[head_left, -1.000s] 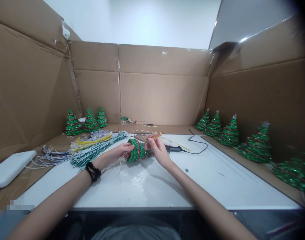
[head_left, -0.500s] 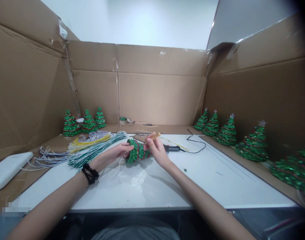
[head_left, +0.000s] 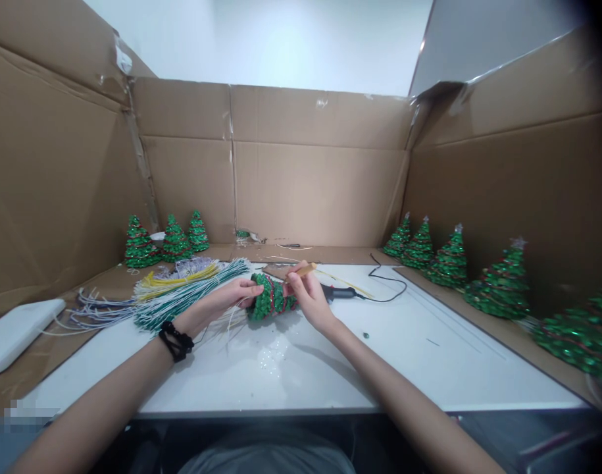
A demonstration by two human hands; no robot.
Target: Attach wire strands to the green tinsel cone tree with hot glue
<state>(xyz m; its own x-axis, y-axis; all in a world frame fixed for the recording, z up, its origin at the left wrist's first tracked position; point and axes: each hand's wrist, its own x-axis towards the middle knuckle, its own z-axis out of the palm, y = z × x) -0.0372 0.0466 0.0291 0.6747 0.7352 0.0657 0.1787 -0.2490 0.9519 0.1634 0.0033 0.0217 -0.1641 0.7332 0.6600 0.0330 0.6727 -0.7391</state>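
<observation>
"So, where's the green tree [head_left: 266, 304]?"

"Tipped sideways over the middle of the white surface [head_left: 340, 375], its wide end gripped by the left hand [head_left: 241, 291]."

"And the right hand [head_left: 308, 293]?"

"Pinching a yellow stick [head_left: 307, 269] above that surface."

"What's around?"

"Standing trees [head_left: 501, 283] along the surface's right edge, green-and-white strands [head_left: 182, 299] at its left, a cardboard wall [head_left: 320, 191] behind it."

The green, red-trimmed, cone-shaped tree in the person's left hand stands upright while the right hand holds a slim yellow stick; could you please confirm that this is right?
Not quite: the head view shows the tree tipped onto its side, its wide base at the left hand. The right hand does hold the slim yellow stick.
</observation>
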